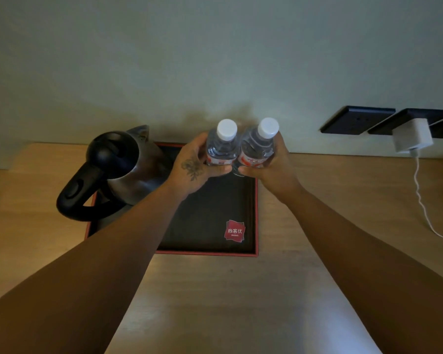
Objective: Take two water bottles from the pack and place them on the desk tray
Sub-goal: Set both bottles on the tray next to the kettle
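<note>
Risk: the kettle (128, 164) crowds the tray (253, 213) at 9 o'clock; a wide swing could knock it. Left hand (192, 169) fingers wrapped around left bottle (221, 146), right hand (274, 164) fingers around right bottle (257, 146); bottles touching, upright over the tray's 12 o'clock edge, bench (241, 302) beneath

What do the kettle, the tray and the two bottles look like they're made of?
Kettle: seemingly brushed steel, dull grey sheen; handle and lid matte black, likely plastic. Tray: dark matte base with a red rim, maybe wood or leatherette; hard to tell. Water bottles: clear, probably plastic, with white caps.
</note>
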Demonstrator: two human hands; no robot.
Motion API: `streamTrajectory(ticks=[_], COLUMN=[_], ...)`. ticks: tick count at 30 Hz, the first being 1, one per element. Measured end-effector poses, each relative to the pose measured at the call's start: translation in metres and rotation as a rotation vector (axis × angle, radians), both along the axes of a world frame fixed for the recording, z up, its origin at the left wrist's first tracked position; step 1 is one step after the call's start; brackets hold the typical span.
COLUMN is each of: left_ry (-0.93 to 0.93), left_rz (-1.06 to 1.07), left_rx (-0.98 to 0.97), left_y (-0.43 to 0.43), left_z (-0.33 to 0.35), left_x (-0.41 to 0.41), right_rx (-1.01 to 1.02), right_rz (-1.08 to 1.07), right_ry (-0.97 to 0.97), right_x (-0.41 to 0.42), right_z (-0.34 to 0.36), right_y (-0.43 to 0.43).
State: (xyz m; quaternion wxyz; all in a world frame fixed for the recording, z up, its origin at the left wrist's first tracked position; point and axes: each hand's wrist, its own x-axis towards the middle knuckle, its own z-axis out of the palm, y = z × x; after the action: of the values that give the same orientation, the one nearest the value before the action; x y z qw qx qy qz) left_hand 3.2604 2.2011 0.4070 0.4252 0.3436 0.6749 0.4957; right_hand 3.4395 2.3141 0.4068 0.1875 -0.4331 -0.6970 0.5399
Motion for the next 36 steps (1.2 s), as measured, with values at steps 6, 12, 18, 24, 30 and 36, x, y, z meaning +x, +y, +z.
streamTrajectory(ticks=[6,12,18,24,30,36], left_ry=[-0.021,0.069,0.255,0.808,0.923,1.001], left_rz=[-0.030,-0.040,-0.076,-0.494,-0.470,-0.439], left_rx=[-0.051,-0.117,0.167,0.232,0.203,0.033], left_y=[0.000,0.000,-0.016,-0.001,0.001,0.004], left_z=[-0.005,0.015,0.076,0.118,0.133,0.140], left_x=[-0.008,-0.008,-0.013,-0.040,-0.033,-0.032], right_rx=[-0.020,-0.038,0.087,0.378,0.547,0.467], right_rz=[0.067,0.084,0.084,0.174,0.205,0.168], right_ry=[-0.020,-0.078,-0.038,-0.136,-0.336,-0.380], right_x=[-0.002,-0.001,0.016,0.014,0.004,0.001], right_z=[0.000,0.008,0.059,0.120,0.137,0.143], right_y=[0.006,0.002,0.003,0.000,-0.006,-0.001])
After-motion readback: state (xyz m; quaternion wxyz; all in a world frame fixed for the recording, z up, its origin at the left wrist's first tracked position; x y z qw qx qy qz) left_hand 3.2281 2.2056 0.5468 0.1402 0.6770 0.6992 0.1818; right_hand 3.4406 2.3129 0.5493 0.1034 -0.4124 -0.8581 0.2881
